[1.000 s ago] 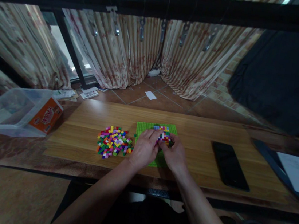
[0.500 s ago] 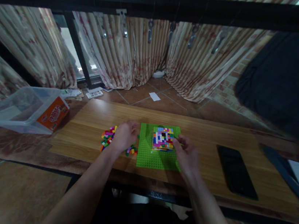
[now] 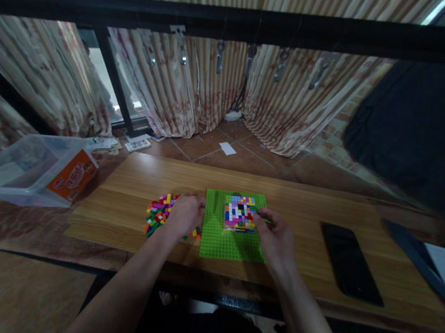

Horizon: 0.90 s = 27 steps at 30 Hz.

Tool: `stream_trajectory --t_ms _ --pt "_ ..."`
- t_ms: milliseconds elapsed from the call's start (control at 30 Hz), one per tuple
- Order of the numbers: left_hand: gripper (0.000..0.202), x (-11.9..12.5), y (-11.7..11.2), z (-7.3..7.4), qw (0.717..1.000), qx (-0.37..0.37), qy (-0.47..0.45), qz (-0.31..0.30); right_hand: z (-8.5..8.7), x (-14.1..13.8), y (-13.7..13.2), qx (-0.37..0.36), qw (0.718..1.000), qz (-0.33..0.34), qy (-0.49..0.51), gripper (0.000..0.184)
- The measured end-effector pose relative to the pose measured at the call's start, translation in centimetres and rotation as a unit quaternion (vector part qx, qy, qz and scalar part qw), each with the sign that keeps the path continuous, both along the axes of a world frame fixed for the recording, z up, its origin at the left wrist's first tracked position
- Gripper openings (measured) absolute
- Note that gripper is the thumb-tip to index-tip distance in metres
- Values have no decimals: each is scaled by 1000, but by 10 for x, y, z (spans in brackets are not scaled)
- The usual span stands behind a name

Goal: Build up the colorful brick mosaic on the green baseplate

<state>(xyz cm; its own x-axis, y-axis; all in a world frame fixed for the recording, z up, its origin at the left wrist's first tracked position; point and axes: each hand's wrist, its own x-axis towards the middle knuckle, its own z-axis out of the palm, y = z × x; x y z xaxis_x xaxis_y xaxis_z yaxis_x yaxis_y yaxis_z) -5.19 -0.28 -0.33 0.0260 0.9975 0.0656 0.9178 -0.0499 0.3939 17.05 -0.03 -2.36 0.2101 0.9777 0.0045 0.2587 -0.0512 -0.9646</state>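
A square green studded baseplate lies on the wooden table. On its upper right part stands a low block built of many coloured toy bricks, with a small dark gap in its top. My right hand is at the right side of this block, thumb and forefinger pinched together; a small greenish bit shows at the fingertips, too small to name. My left hand is closed over the right part of a loose heap of coloured bricks, its fingertips close to the baseplate's left edge. What its fingers hold is hidden.
A clear plastic box with an orange label stands at the far left. A black phone lies on the table to the right, with a dark folder and paper beyond it. A black bar crosses above, in front of curtains.
The view has tilted up slightly, so everything sits lower in the picture. My left hand has come down a little over the heap, fingers curled. My right hand stays beside the block.
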Motion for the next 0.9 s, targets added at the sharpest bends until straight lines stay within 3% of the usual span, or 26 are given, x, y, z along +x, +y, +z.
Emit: stream_trajectory --t_ms 133,267,433,567,733,900 --pt "15 3 0 5 981 -26 -192 -29 6 0 -4 71 997 5 -23 32" --pt "18 11 -5 15 917 -100 -377 -83 16 -3 -13 184 978 92 -28 17" --pt "27 19 -12 25 847 -212 -474 -112 22 -9 -22 215 955 204 -32 17" --pt "32 24 -15 27 814 -242 -510 -135 21 -12 -24 208 948 240 -27 19" --pt "37 28 -15 28 807 -237 -525 -128 22 -9 -22 198 952 232 -28 16" --pt "38 23 -7 21 856 -189 -479 -51 17 -1 -19 190 961 187 -80 18"
